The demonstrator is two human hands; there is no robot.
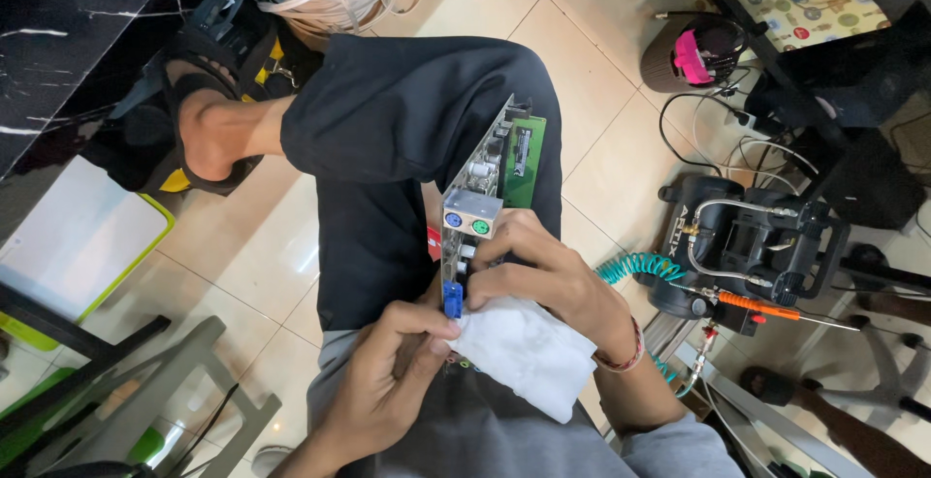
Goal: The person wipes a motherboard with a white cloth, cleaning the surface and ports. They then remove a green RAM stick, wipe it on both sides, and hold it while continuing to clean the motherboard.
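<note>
Fingers of my right hand (pixel 543 270) curl around the near end of a computer motherboard (pixel 485 202), thumb and fingertips pressed against its metal port panel, with a white cloth (pixel 529 352) bunched under the palm. Fingers of my left hand (pixel 393 366) are bent together, and the thumb and forefinger pinch at the board's lower edge, right by a small blue connector (pixel 452 299). I hold the board on edge over my lap, its green face turned to the right and its far end resting against my dark trouser leg (pixel 407 119). Two round sockets, one purple and one green, sit on the metal block (pixel 472 214) just above my right knuckles. A red thread bracelet (pixel 632 347) circles my right wrist. On the tiled floor (pixel 592 80) to my right stands a black air compressor (pixel 752 240) with a coiled teal hose (pixel 640 267).
</note>
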